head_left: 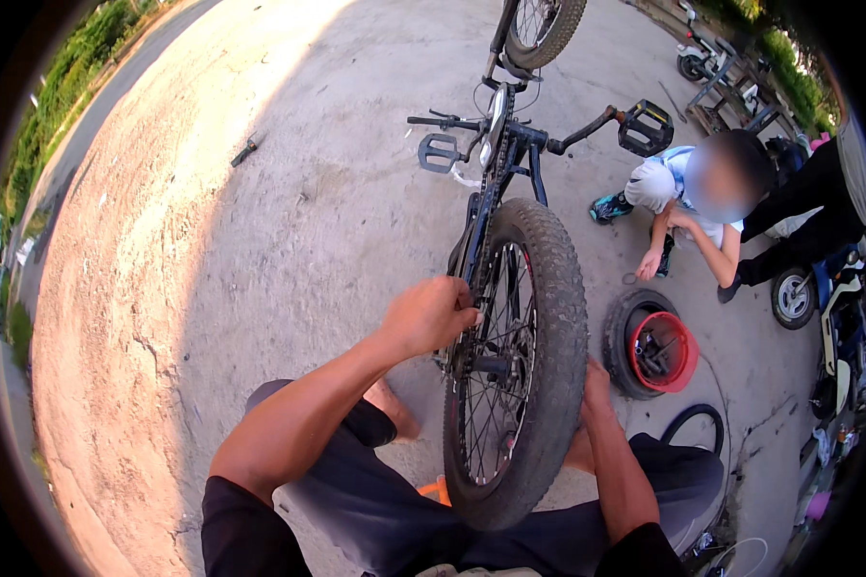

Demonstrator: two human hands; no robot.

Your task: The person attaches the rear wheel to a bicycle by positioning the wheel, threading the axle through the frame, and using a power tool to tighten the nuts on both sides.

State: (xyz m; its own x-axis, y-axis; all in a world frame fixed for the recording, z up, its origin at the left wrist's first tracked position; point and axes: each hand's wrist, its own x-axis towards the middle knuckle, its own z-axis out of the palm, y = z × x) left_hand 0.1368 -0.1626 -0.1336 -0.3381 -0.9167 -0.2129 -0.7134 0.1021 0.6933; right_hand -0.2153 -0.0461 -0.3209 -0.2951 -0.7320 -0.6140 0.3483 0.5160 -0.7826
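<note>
Left hand: curled, ten o'clock on wheel; can't tell grip.
Right hand: three o'clock, partly hidden; can't tell grip.

The bike runs away from me across the concrete, its near wheel between my legs, its far wheel straight ahead. My left hand is at the near wheel's left side; my right hand, partly hidden, at its right. Right of that lies a tyre, overlapped by a tub with tools inside. A tube lies nearer me, a person crouches beyond. Scooters line the concrete's right edge; past its left edge runs the road.
</note>
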